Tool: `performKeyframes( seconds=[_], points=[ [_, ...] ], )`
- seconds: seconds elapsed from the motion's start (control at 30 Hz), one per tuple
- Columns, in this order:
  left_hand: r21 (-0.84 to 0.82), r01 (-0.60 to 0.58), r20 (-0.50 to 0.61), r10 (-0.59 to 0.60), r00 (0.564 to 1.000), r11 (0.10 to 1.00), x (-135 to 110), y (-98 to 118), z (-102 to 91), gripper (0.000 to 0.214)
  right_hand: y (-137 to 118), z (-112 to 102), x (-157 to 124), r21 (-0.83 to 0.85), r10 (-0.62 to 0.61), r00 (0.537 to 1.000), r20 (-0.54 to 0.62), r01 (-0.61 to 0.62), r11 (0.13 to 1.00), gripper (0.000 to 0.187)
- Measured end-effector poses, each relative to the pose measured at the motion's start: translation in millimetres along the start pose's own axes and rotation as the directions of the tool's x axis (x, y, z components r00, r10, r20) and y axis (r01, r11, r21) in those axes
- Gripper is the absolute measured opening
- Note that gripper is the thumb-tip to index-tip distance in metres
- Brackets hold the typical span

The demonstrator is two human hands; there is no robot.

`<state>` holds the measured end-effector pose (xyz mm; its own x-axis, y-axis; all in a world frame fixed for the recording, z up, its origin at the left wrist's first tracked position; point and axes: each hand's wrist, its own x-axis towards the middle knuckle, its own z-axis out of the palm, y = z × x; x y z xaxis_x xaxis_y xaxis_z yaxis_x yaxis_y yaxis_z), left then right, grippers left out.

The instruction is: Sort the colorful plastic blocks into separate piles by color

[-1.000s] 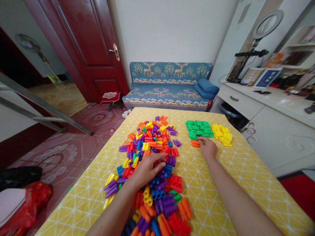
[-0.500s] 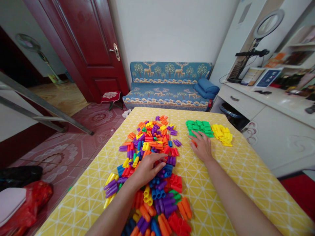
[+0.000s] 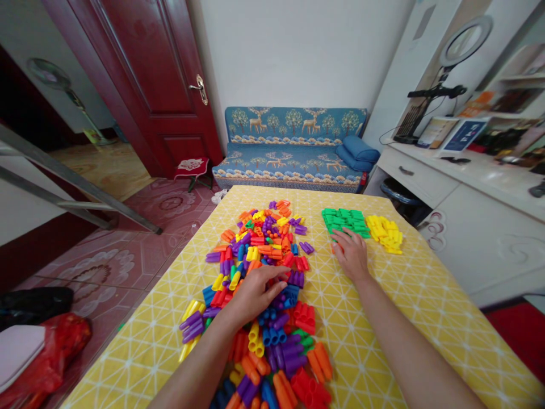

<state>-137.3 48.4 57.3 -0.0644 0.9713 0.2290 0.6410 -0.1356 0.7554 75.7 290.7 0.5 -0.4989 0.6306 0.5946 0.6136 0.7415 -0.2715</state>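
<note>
Right hand [image 3: 351, 254] leftward; one green pile [image 3: 346, 219]

Blocks [image 3: 268, 267]: glossy smooth plastic, mixed colours. Surface [image 3: 404, 307] w/ yellow patterned cloth, matt. Door [image 3: 145, 74]: dark red wood, semi-gloss.

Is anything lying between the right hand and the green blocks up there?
Nothing visible. The right hand lies flat with its fingertips at the near edge of the green blocks. The yellow blocks sit off to the right, and the mixed pile lies to the left.
</note>
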Motion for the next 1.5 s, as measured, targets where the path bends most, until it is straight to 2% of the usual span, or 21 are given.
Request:
performKeyframes(
  seconds=[0.07,0.17,0.27,0.33,0.43,0.53,0.67,0.73,0.83,0.97,1.03,1.1,1.17,1.23,1.3,1.4,1.5],
  points=[
    [-0.001,0.000,0.002,0.000,1.000,1.000,0,-1,0.1,0.034,5,-1,-3,0.074,0.089,0.991,-0.097,-0.082,0.994,0.030],
    [0.001,-0.002,0.005,0.002,1.000,1.000,0,-1,0.2,0.033,13,-2,-15,0.190,0.307,0.927,-0.213,-0.269,0.944,0.028],
    [0.001,-0.005,0.002,0.005,1.000,1.000,0,-2,0.5,0.033,16,-3,-27,0.279,0.447,0.881,-0.153,-0.395,0.875,0.038],
    [-0.001,-0.005,-0.001,0.005,1.000,1.000,0,-2,0.7,0.032,14,-4,-31,0.269,0.456,0.886,-0.080,-0.421,0.866,0.045],
    [-0.002,-0.003,-0.001,0.003,1.000,1.000,0,-1,0.6,0.033,10,-4,-31,0.175,0.428,0.904,-0.009,-0.420,0.890,0.042],
    [0.000,0.002,0.001,-0.002,1.000,1.000,0,-1,0.1,0.033,10,-3,-27,0.118,0.422,0.906,0.017,-0.421,0.899,0.033],
    [0.001,-0.011,-0.008,0.011,1.000,1.000,0,1,0.0,0.033,13,-3,-25,0.100,0.417,0.908,0.023,-0.417,0.903,0.031],
    [-0.016,-0.021,-0.029,0.021,0.999,1.000,-1,4,-0.6,0.029,10,-4,-27,0.148,0.415,0.910,-0.007,-0.410,0.900,0.034],
    [-0.063,-0.012,-0.106,0.005,0.994,0.998,-2,10,-5.4,0.023,-5,-4,-33,0.319,0.445,0.894,-0.055,-0.407,0.856,0.039],
    [-0.089,0.021,-0.302,-0.047,0.952,0.996,4,9,-22.7,0.024,-42,0,-45,0.545,0.459,0.885,0.071,-0.420,0.726,0.038],
    [0.002,0.028,-0.364,-0.026,0.931,1.000,15,2,-34.5,0.028,-59,2,-51,0.569,0.397,0.910,0.120,-0.391,0.723,0.033],
    [0.170,0.039,-0.312,0.017,0.950,0.985,29,-9,-45.5,0.039,-70,4,-54,0.538,0.323,0.938,0.125,-0.337,0.773,0.027],
    [0.334,0.044,-0.173,0.015,0.985,0.942,44,-20,-53.3,0.052,-74,3,-56,0.494,0.281,0.952,0.117,-0.301,0.816,0.022],
    [0.448,0.054,-0.034,-0.043,0.998,0.892,58,-29,-56.8,0.056,-75,2,-55,0.475,0.272,0.955,0.115,-0.293,0.830,0.020],
    [0.532,0.064,0.055,-0.109,0.992,0.845,67,-34,-56.1,0.057,-74,0,-55,0.472,0.260,0.959,0.115,-0.283,0.835,0.019],
    [0.626,0.064,0.090,-0.153,0.984,0.777,71,-34,-51.0,0.053,-74,-2,-56,0.466,0.244,0.962,0.120,-0.272,0.842,0.017],
    [0.668,-0.004,0.106,-0.089,0.990,0.744,64,-27,-47.4,0.036,-73,-1,-56,0.459,0.243,0.962,0.125,-0.273,0.846,0.017]
  ],
)
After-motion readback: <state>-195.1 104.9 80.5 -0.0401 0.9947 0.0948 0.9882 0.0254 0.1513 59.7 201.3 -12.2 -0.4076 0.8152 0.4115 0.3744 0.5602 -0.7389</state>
